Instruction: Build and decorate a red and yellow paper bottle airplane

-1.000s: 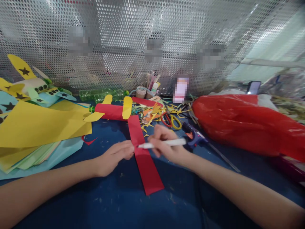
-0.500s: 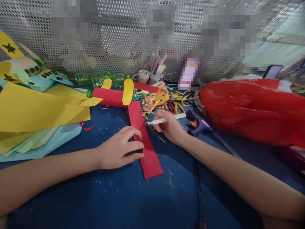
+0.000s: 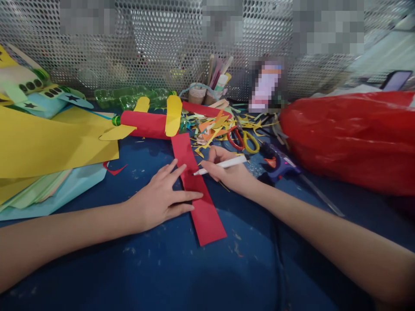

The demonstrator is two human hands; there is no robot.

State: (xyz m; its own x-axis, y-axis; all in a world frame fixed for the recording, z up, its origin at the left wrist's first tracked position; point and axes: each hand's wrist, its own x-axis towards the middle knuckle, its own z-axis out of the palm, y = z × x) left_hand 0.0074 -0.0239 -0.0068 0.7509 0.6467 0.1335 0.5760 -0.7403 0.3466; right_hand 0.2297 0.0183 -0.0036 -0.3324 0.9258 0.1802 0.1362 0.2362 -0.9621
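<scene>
A long red paper strip (image 3: 209, 216) lies slantwise on the blue table in front of me. My left hand (image 3: 162, 194) rests with spread fingers across its left edge, fingertips on the paper. In my right hand (image 3: 227, 170) is a white marker (image 3: 234, 161), gripped like a pen, its dark tip over the strip's middle. Whether the tip touches the paper I cannot tell. Beyond the strip's far end lies a plane made from a green bottle wrapped in red paper (image 3: 145, 124), with yellow paper wings (image 3: 174, 115).
Paper scraps (image 3: 212, 127), scissors (image 3: 250, 142) and a purple glue gun (image 3: 279, 162) lie beyond my right hand. A red plastic bag (image 3: 350, 138) bulges at the right. Yellow sheets (image 3: 58, 142) and finished paper planes (image 3: 48, 93) are at the left. Green bottles (image 3: 129, 98) lie by the perforated metal screen (image 3: 168, 43).
My left fingers have straightened and spread onto the red strip. My right hand has brought the marker's tip left and down, over the strip. The view has shifted slightly.
</scene>
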